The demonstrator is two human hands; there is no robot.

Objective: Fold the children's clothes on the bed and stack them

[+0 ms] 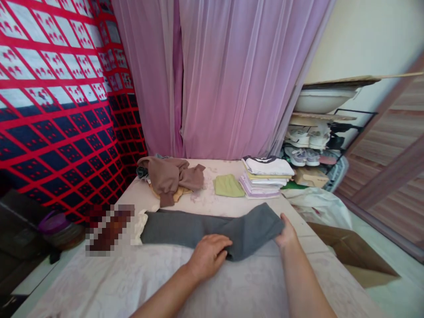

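Observation:
A pair of dark grey trousers (185, 227) lies lengthwise across the bed, folded to a long strip. Its left end shows a cream, gathered edge (141, 227). My left hand (209, 256) rests on the near edge of the cloth around the middle, fingers stretched over it and thumb close to a small fold. At the right end, my right hand (287, 233) is closed on the trousers' edge, thumb upward. That end is bent away from me at an angle and looks slightly raised.
Behind the trousers lie a heap with a brown garment (165, 174), a folded green cloth (228, 185) and a stack of folded clothes (266, 176). A pale sheet covers the bed (238, 291). Right of it stand a cardboard box (354, 251) and a shoe rack (308, 145). Purple curtains (232, 79) hang behind.

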